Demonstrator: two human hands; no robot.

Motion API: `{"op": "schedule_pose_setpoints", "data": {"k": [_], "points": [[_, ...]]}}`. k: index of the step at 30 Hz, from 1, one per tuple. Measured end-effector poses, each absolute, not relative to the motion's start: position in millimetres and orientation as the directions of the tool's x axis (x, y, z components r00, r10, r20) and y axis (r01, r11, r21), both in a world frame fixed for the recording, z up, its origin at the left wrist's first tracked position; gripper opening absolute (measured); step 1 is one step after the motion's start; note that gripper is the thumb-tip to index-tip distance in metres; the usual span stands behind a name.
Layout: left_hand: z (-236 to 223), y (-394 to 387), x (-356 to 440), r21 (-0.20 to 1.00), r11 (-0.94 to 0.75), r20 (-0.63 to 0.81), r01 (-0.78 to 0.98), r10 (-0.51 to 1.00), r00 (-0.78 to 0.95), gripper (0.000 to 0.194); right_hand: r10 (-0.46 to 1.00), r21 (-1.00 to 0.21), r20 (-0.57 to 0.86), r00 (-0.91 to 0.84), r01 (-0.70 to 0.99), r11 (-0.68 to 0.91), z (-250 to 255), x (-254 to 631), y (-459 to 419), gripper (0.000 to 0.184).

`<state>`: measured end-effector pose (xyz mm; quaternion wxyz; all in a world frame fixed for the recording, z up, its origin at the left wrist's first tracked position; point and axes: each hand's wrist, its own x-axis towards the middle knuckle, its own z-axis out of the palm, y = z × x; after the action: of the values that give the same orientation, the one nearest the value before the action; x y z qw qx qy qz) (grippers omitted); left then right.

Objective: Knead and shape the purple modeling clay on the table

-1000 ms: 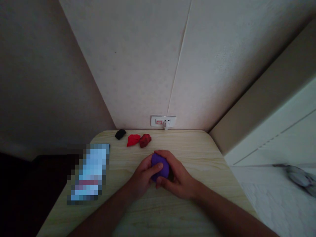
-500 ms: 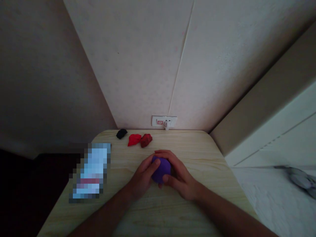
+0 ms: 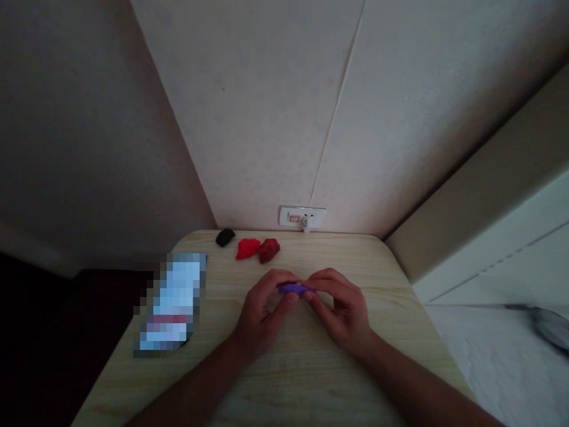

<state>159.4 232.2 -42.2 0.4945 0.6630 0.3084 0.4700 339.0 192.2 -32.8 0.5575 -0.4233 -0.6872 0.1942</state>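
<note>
A flattened piece of purple modelling clay (image 3: 292, 289) shows nearly edge-on above the wooden table. My left hand (image 3: 267, 311) pinches its left part between thumb and fingers. On the other side my right hand (image 3: 342, 305) grips it the same way, and the two hands almost meet over it. Behind them lie a black lump (image 3: 225, 238), a bright red lump (image 3: 248, 249) and a dark red lump (image 3: 269, 250). The two red lumps are side by side, touching or nearly so.
On the table's (image 3: 284, 391) left side lies a bright-screened, pixelated device (image 3: 173, 302). A wall socket (image 3: 302, 217) with a plug in it sits just above the table's back edge. A pale cabinet-like panel (image 3: 480, 196) stands at the right, with a blurred racket-shaped object (image 3: 551, 326) below it.
The purple clay has turned from its broad round face to nearly edge-on. My hands have gone from cupping it to pinching its sides. The view has shifted slightly.
</note>
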Motion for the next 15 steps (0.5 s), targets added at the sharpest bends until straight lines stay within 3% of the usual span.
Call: {"op": "schedule_pose_setpoints", "data": {"k": [15], "points": [[-45.1,226.4,160.5,0.942,-0.335,0.326,-0.018,0.899,0.293,0.009,0.749,-0.654,0.654,-0.106,0.418,0.63,-31.9,334.9,187.9,0.021]]}}
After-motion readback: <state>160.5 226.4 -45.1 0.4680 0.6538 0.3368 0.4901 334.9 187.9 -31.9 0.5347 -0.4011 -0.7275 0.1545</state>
